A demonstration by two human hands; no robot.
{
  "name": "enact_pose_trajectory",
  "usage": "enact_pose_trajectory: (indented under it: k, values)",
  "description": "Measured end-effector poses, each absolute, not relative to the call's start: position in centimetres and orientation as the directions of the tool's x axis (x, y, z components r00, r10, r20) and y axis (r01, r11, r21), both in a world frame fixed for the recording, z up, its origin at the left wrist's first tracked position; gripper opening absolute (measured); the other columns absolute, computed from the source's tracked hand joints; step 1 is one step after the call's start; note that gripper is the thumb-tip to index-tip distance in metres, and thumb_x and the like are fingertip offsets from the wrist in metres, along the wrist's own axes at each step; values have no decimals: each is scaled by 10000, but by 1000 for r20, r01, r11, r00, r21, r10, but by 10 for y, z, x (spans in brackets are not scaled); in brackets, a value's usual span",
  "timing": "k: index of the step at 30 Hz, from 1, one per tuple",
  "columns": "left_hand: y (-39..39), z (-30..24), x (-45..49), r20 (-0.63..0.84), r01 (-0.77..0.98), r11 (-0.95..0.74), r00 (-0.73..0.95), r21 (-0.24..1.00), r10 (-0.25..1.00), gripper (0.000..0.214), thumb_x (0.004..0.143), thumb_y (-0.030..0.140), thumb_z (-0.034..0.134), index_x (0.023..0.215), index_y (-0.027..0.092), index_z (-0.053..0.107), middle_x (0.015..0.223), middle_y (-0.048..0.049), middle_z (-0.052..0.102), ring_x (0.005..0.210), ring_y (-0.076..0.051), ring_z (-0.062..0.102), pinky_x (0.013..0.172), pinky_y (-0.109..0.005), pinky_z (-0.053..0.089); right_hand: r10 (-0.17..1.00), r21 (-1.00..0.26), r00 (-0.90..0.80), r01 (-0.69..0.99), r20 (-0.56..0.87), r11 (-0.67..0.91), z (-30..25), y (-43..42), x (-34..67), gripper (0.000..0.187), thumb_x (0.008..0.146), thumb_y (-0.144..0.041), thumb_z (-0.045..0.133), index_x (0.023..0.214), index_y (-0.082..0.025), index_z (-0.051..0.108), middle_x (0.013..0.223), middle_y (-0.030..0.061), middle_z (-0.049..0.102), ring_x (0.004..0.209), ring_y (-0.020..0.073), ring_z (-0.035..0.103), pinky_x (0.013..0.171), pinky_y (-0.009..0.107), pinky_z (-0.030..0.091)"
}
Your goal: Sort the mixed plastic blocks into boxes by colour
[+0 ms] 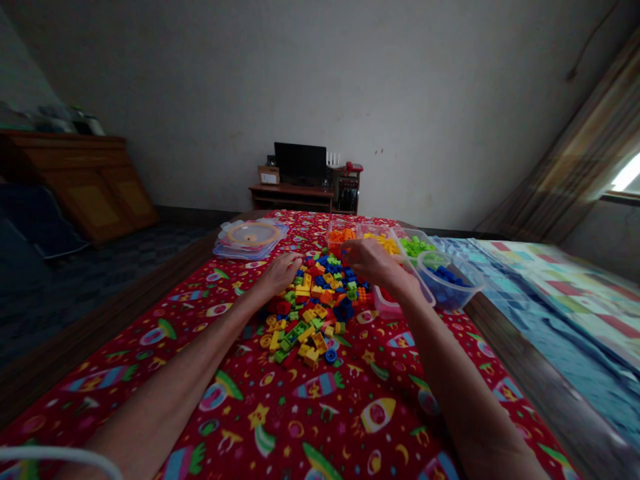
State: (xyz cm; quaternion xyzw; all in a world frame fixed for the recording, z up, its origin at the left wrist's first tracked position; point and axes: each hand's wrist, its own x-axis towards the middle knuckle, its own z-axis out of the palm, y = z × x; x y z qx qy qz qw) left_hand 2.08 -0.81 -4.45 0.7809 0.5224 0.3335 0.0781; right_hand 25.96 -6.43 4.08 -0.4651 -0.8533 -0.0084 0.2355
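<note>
– Bare grey wall at the back, what stands against it?
– Low desk [293,195] with a dark monitor [300,162]. On the left there's a wooden cabinet [95,183], on the right a curtain [565,173] by a window.
– And up close?
– The counter [280,413], under a red cloth printed with rockets. A pile of bricks [315,300] in mixed colours lies in the middle of it.
– Where are the hands?
– Left hand [283,270] lies palm down on the pile's left edge, fingers loose and spread over the bricks, nothing gripped. Right hand [367,260] hovers above the pile's far right side, fingers bent toward the orange tub [341,235]. I cannot tell whether it pinches a brick.
– More tubs?
– Past the right hand, in a row: orange, then the yellow tub [383,241], then the green tub [416,245]. A round bowl [447,277] of blue bricks stands to the right of the wrist. A pink tub [387,303] sits under that wrist, touching the pile.
– Anything on the left?
– A stack of clear lids [250,237], beyond the left hand, apart from the pile.
– Beside the counter?
– A patchwork quilt [565,293] to the right.
</note>
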Motion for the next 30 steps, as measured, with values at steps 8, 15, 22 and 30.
enact_pose_trajectory:
  k: [8, 15, 22, 30]
  values:
    - [8, -70, -2, 226, 512, -300, 203, 805, 953, 710, 858, 637, 220, 1220, 133, 562, 1260, -155, 606, 1154, -248, 578, 1011, -392, 430, 242, -67, -946, 233, 217, 970, -22, -115, 167, 364, 833, -413, 611, 1121, -191, 616, 1123, 101, 630, 1103, 227, 523, 935, 365, 408]
    - [-11, -55, 2, 144, 353, -240, 278, 904, 950, 729, 754, 749, 383, 1074, 159, 667, 1207, -150, 646, 1133, -291, 590, 1017, -429, 424, 340, 166, -920, 373, 196, 913, -45, -118, 159, 264, 880, -391, 538, 1041, -205, 633, 1143, 84, 599, 1175, 267, 441, 1001, 518, 340]
    - [-10, -52, 1, 190, 447, -320, 311, 836, 931, 697, 750, 731, 404, 1054, 172, 689, 1184, -101, 666, 1153, -276, 570, 1015, -375, 416, 567, 98, -799, 592, 201, 800, -21, -88, 194, 235, 850, -203, 528, 1055, -214, 643, 1287, 118, 508, 1170, 258, 457, 924, 428, 430]
    - [-4, -50, 2, 189, 502, -455, 492, 735, 850, 584, 743, 596, 521, 1113, 165, 657, 1219, -93, 640, 1100, -270, 587, 948, -348, 449, 631, -254, -693, 578, 349, 776, -9, -60, 237, 269, 759, -27, 521, 974, -134, 643, 954, 83, 630, 823, 139, 572, 724, 236, 419]
